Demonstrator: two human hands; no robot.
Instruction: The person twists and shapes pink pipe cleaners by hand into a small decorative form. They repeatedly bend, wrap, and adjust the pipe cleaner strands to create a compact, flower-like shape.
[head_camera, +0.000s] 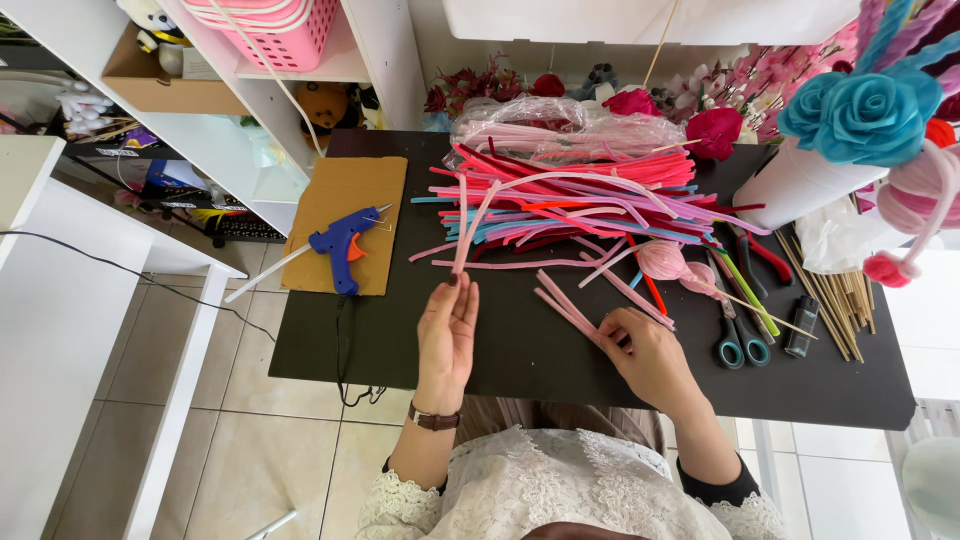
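1. Looking over the black table, there's a lot crowding it: a big heap of pipe cleaners in pink, red and blue fans across the middle, with a clear plastic bag of more pink ones behind it.
2. Off to the person's left, a blue glue gun lies on a sheet of brown cardboard, its cord trailing off the table edge.
3. To the right, teal-handled scissors lie beside red-handled pliers, a bundle of thin wooden sticks and a small dark lighter. A white vase with blue and pink handmade flowers stands at the far right corner.
4. Two fuzzy pink balls on stems sit just beyond the right hand, between it and the heap.
5. Now the left hand: fingers straight and together, tips pinching the near end of one pale pink pipe cleaner. It runs away from the person, up into the heap, soft and fuzzy, gently bent.
6. The right hand rests on the table, fingers curled over the near end of a small bunch of pink pipe cleaners. These lie flat and straight, slanting away towards the left hand, on bare table in front of the heap.
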